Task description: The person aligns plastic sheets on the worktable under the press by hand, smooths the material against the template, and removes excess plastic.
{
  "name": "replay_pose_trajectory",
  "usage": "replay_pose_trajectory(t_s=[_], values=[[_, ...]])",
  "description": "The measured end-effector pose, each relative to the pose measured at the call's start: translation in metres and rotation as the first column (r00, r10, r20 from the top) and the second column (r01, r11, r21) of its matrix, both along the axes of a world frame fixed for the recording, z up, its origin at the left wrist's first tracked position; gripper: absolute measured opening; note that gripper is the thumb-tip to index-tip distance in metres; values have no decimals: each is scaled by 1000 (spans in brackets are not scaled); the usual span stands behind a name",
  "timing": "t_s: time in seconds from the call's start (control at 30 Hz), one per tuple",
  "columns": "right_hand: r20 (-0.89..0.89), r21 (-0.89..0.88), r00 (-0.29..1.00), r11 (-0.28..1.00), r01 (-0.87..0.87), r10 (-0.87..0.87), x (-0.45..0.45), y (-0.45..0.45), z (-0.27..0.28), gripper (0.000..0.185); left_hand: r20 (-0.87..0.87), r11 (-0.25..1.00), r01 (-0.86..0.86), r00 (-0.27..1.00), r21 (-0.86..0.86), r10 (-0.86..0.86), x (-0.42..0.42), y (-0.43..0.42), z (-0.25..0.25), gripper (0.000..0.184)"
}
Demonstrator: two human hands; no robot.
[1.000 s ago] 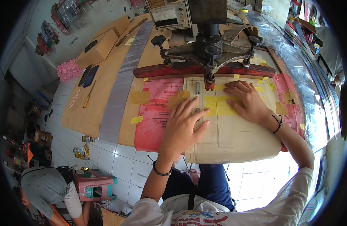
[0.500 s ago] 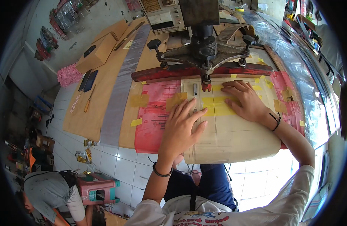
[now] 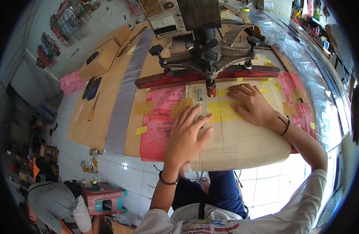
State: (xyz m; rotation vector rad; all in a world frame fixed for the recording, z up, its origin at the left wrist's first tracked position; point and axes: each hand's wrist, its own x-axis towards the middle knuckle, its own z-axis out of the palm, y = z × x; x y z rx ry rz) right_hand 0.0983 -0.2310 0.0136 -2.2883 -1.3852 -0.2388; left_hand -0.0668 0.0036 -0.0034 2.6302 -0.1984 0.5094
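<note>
My left hand (image 3: 188, 134) lies with fingers spread on the left part of a beige sheet (image 3: 246, 144) marked with pencil lines. On the right part of the same sheet, my right hand (image 3: 253, 104) rests flat, fingers apart, beside yellow tape (image 3: 218, 112). Red sheeting (image 3: 158, 130) with yellow tape pieces extends under the beige sheet's left side. Just beyond my fingers a red press bar (image 3: 179, 77) spans the work under a black metal bracket (image 3: 210, 58). A small metal strip (image 3: 200, 94) lies above my left fingertips.
A screwdriver (image 3: 94, 107) and two phones (image 3: 94, 88) lie on the brown board at left, near a cardboard box (image 3: 103, 60). A machine box (image 3: 164, 19) stands behind. Clear plastic sheeting (image 3: 324, 113) covers the right side. A person (image 3: 54, 201) bends beside a pink stool (image 3: 105, 199).
The view has shifted slightly, so the press and machine box appear further left. Both my hands keep their places on the beige sheet.
</note>
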Motion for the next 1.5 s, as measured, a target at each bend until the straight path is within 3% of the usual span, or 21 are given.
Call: replay_pose_trajectory(t_s=[1.3,1.4,1.5], values=[[35,3,999,1000,24,-24,1,1,-4,39,-4,999,-14,1000,41,14,0,-1,-1,46],[34,2,999,1000,25,-25,0,1,-5,40,21,999,-25,999,-40,25,1,-1,-1,48],[11,-20,1000,999,27,-26,-1,1,-1,41,37,999,-28,999,-16,29,1,-1,-2,48]])
